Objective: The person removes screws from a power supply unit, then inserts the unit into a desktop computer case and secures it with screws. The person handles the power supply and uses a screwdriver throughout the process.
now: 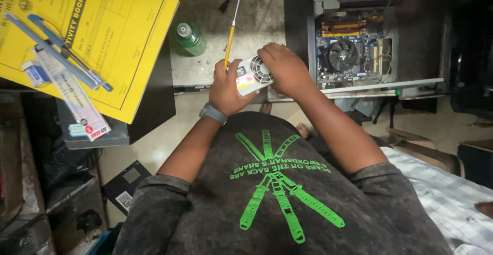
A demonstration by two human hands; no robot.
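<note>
My left hand (pixel 226 88) grips a yellow-handled screwdriver (pixel 231 29) whose shaft points away from me, and it also presses against the near end of a small grey power supply unit (pixel 252 73) with a round fan grille. My right hand (pixel 285 67) is wrapped over the unit's far right side and holds it. A grey watch sits on my left wrist. Just right of my hands lies an open computer case (pixel 359 44), showing its motherboard, a black cooler fan and coloured slots.
A yellow booklet (pixel 102 34) with two blue pens, a ruler and an eraser lies at upper left on a dark shelf. A green bottle (pixel 189 38) stands on the floor by the screwdriver. A black cable end lies at top centre. Checked cloth lies lower right.
</note>
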